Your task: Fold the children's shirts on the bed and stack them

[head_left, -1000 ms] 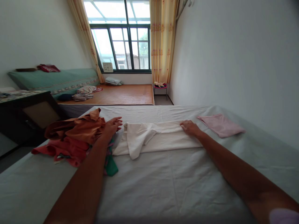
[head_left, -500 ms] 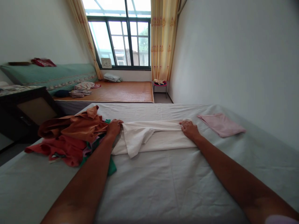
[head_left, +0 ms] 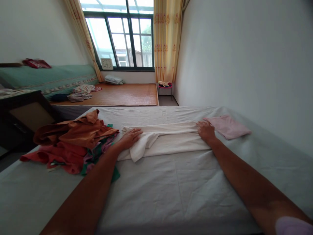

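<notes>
A cream white garment (head_left: 168, 140) lies folded into a long strip across the grey-white bed sheet (head_left: 171, 192). My left hand (head_left: 130, 137) lies flat on its left end, fingers spread. My right hand (head_left: 205, 130) presses flat on its right end. A folded pink cloth (head_left: 228, 126) lies just right of my right hand. A heap of orange, red and green clothes (head_left: 73, 140) sits left of my left hand.
A white wall runs along the bed's right side. A dark wooden cabinet (head_left: 22, 117) stands at the left. Beyond the bed lie a woven-mat platform (head_left: 122, 94) with clothes, a small red stool (head_left: 165, 87), yellow curtains and a window.
My left hand moved from beside the clothes heap onto the white garment's left end and flattened. My right hand slid slightly right along the garment. The view shifted a little.
</notes>
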`<move>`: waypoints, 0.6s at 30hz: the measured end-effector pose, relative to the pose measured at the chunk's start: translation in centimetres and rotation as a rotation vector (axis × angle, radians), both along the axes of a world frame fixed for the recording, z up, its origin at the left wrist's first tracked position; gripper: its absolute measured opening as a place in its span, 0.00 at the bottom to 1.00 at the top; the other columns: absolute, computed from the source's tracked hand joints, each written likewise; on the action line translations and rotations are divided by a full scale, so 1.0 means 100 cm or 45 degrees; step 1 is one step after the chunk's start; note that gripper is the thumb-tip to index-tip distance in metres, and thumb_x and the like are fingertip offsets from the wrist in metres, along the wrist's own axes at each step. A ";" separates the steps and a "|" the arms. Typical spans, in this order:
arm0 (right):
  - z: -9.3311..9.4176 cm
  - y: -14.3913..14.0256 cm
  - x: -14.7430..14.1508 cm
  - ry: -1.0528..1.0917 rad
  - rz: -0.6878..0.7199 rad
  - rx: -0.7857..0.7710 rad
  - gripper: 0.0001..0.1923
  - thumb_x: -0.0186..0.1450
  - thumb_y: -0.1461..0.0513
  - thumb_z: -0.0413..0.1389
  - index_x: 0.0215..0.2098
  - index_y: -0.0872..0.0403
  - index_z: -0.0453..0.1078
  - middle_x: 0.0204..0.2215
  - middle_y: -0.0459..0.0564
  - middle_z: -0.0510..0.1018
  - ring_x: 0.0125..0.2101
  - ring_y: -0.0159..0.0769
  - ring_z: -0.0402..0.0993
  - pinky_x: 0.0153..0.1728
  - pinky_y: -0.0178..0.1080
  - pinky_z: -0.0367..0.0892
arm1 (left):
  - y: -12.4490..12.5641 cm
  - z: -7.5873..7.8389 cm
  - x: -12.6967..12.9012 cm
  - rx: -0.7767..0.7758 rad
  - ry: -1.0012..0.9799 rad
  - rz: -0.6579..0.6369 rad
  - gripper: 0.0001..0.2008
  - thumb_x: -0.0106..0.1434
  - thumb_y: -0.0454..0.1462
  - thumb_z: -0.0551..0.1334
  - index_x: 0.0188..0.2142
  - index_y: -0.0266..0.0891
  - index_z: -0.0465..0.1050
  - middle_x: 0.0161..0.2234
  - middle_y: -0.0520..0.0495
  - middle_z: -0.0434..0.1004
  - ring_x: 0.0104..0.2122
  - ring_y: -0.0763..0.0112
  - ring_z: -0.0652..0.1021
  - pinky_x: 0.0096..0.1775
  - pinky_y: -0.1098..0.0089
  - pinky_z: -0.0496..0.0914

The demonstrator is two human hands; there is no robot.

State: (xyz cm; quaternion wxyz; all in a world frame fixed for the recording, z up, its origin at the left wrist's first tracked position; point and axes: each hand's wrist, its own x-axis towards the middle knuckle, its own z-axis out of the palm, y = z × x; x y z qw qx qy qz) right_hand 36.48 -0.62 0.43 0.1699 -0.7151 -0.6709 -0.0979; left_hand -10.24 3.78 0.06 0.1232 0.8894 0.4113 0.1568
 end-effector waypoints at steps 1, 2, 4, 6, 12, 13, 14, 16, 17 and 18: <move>0.006 -0.004 -0.011 0.010 0.091 0.081 0.19 0.66 0.64 0.47 0.54 0.54 0.69 0.56 0.55 0.71 0.56 0.49 0.60 0.54 0.52 0.58 | 0.001 -0.003 -0.001 0.022 0.004 0.009 0.23 0.67 0.44 0.50 0.56 0.38 0.70 0.60 0.40 0.65 0.61 0.59 0.62 0.63 0.59 0.51; 0.012 -0.009 -0.027 0.029 0.231 0.145 0.19 0.66 0.65 0.48 0.53 0.54 0.69 0.54 0.55 0.72 0.56 0.47 0.61 0.54 0.50 0.58 | 0.002 -0.006 -0.002 0.038 0.007 0.017 0.24 0.67 0.44 0.49 0.56 0.37 0.69 0.61 0.40 0.64 0.61 0.59 0.62 0.63 0.58 0.51; 0.024 -0.019 -0.067 0.096 0.597 0.153 0.16 0.67 0.64 0.49 0.51 0.53 0.70 0.49 0.54 0.76 0.50 0.43 0.67 0.52 0.46 0.60 | 0.003 -0.009 -0.004 0.063 0.012 0.039 0.23 0.67 0.44 0.49 0.57 0.38 0.69 0.61 0.40 0.64 0.61 0.58 0.62 0.63 0.57 0.52; 0.030 -0.029 -0.115 0.057 0.951 0.089 0.13 0.67 0.63 0.51 0.48 0.51 0.71 0.47 0.51 0.77 0.48 0.41 0.68 0.49 0.43 0.62 | 0.005 -0.011 -0.004 0.076 0.018 0.047 0.23 0.68 0.44 0.50 0.57 0.40 0.69 0.61 0.41 0.64 0.61 0.58 0.63 0.62 0.56 0.53; 0.032 -0.036 -0.213 -0.270 1.252 0.036 0.09 0.66 0.64 0.54 0.43 0.51 0.73 0.47 0.54 0.77 0.47 0.43 0.67 0.46 0.45 0.60 | 0.007 -0.017 -0.006 0.098 -0.016 0.021 0.22 0.68 0.43 0.50 0.57 0.40 0.69 0.61 0.41 0.64 0.61 0.59 0.63 0.62 0.55 0.53; 0.033 -0.033 -0.217 -0.246 1.247 0.015 0.07 0.66 0.64 0.54 0.40 0.51 0.74 0.44 0.53 0.78 0.47 0.42 0.68 0.46 0.44 0.60 | 0.007 -0.017 -0.006 0.098 -0.022 0.021 0.22 0.68 0.43 0.50 0.57 0.40 0.69 0.61 0.41 0.65 0.60 0.59 0.63 0.62 0.55 0.53; 0.034 -0.031 -0.217 -0.184 1.243 -0.013 0.06 0.66 0.64 0.55 0.38 0.52 0.74 0.41 0.53 0.79 0.46 0.41 0.68 0.46 0.43 0.61 | 0.006 -0.017 -0.006 0.093 -0.027 0.021 0.22 0.68 0.43 0.50 0.57 0.40 0.69 0.60 0.41 0.65 0.60 0.59 0.63 0.62 0.55 0.53; 0.038 -0.027 -0.207 0.063 1.263 -0.101 0.06 0.65 0.64 0.55 0.38 0.52 0.74 0.37 0.51 0.79 0.43 0.38 0.71 0.45 0.41 0.63 | 0.005 -0.016 -0.005 0.075 -0.036 0.012 0.22 0.68 0.43 0.49 0.57 0.40 0.69 0.60 0.41 0.65 0.61 0.60 0.63 0.62 0.56 0.53; 0.039 -0.025 -0.198 0.224 1.283 -0.168 0.07 0.65 0.64 0.55 0.39 0.53 0.74 0.37 0.50 0.79 0.42 0.37 0.72 0.44 0.39 0.64 | 0.004 -0.014 -0.004 0.066 -0.048 0.003 0.22 0.69 0.43 0.49 0.57 0.40 0.69 0.60 0.41 0.65 0.60 0.60 0.63 0.62 0.57 0.53; 0.040 -0.024 -0.188 0.378 1.306 -0.249 0.08 0.65 0.63 0.54 0.41 0.53 0.73 0.39 0.50 0.79 0.42 0.36 0.72 0.43 0.38 0.65 | 0.003 -0.013 -0.004 0.058 -0.066 -0.009 0.22 0.68 0.43 0.49 0.57 0.40 0.69 0.60 0.41 0.66 0.60 0.60 0.64 0.62 0.57 0.53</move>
